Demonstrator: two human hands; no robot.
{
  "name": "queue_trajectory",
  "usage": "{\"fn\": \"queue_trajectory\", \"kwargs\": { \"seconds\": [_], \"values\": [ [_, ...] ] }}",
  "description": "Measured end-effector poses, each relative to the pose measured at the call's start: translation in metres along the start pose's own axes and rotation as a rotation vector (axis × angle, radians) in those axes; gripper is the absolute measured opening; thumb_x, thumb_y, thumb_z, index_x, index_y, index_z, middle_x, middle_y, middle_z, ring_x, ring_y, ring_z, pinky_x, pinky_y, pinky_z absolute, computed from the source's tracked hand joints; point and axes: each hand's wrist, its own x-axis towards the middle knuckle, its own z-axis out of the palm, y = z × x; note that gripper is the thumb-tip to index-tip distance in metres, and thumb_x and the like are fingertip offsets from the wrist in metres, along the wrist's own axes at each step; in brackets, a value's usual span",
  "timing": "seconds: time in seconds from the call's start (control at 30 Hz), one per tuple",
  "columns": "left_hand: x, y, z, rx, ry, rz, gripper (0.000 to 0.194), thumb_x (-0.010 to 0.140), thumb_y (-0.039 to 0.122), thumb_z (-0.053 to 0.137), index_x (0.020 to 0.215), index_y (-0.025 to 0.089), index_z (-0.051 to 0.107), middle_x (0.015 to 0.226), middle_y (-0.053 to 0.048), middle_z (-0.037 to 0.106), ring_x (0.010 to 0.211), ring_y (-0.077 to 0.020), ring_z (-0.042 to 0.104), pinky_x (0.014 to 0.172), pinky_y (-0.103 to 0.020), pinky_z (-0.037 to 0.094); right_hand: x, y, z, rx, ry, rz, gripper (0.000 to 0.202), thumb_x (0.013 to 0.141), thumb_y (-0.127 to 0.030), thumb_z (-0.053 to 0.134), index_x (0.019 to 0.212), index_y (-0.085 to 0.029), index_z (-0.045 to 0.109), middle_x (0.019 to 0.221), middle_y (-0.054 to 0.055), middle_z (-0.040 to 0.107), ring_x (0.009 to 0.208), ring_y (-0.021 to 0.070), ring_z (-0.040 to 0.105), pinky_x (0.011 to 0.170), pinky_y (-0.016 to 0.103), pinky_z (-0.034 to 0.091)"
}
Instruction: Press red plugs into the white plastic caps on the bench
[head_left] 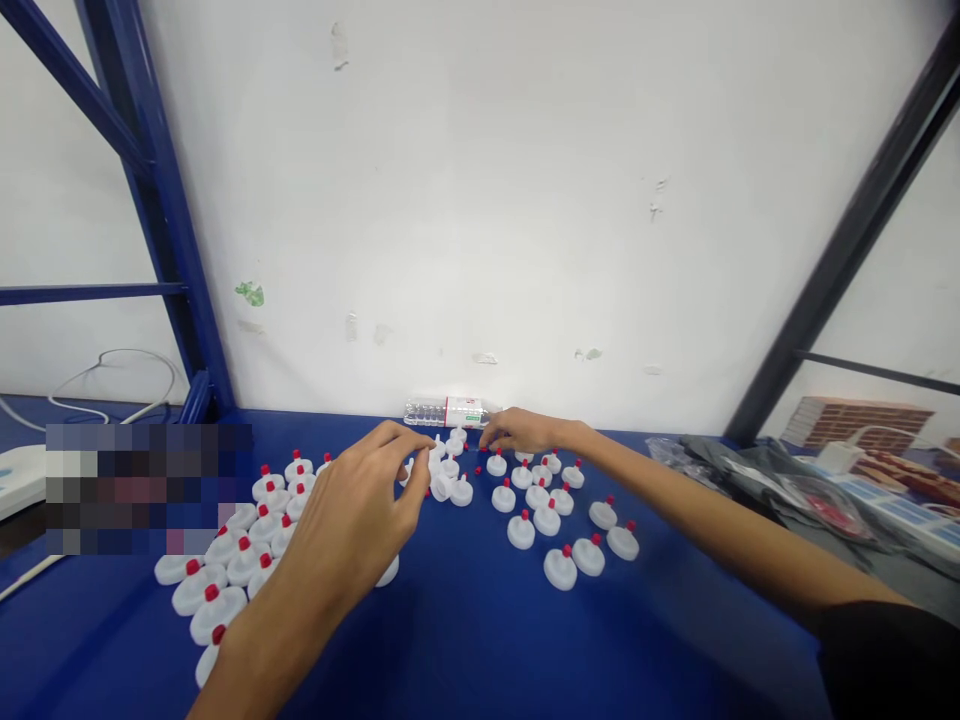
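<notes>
My left hand (367, 495) reaches in from the lower left, its thumb and index fingertips closed at a white round cap (437, 443) beside a loose pile of white caps without red tips (441, 487). Beyond the pile, my right hand (517, 430) is bent down to the blue table (457, 620), fingers together over a small red cap that barely shows beneath them. Another small red cap (478, 470) lies near it. White caps with red tips stand in a group on the right (547, 517) and in a larger group on the left (244, 562), partly hidden by my left forearm.
A clear plastic bottle (463, 411) lies against the white wall (480, 200). Blue posts (169, 200) rise at left, beside a white cable and a blurred patch. Dark cloth and plastic bags (757, 480), a power strip (919, 510) and a brick-patterned box (855, 422) are at right.
</notes>
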Motion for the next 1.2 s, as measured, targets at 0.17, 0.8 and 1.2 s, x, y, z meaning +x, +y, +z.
{"fn": "queue_trajectory", "kwargs": {
  "seconds": [0.17,0.8,1.2],
  "values": [
    [-0.002,0.0,0.001,-0.001,-0.022,-0.006,0.033,0.1,0.039,0.044,0.108,0.026,0.074,0.112,-0.001,0.073,0.082,-0.0188,0.069,0.072,-0.034,0.048,0.003,-0.002,0.007,0.089,0.046,0.055,0.027,0.1,-0.035,0.065,0.117,-0.015,0.065,0.114,0.007,0.068,0.096,0.0202,0.068,0.084,0.04,0.059],
    [0.0,0.001,0.007,-0.061,0.253,0.336,0.018,0.096,0.03,0.063,0.103,0.019,0.075,0.091,-0.001,0.074,0.066,-0.0111,0.066,0.056,-0.023,0.049,-0.048,-0.133,-0.031,1.0,0.379,-0.202,0.05,0.092,-0.036,0.074,0.137,-0.024,0.056,0.092,0.005,0.078,0.092,0.0221,0.074,0.083,0.036,0.056],
    [0.0,0.007,0.006,-0.021,0.253,0.121,0.017,0.089,0.025,0.06,0.096,0.018,0.074,0.078,0.001,0.074,0.062,-0.0148,0.069,0.062,-0.028,0.053,-0.057,-0.123,-0.016,0.384,0.473,0.086,0.025,0.102,-0.031,0.059,0.121,-0.022,0.071,0.103,0.006,0.078,0.091,0.0195,0.073,0.079,0.03,0.053]
  ]
}}
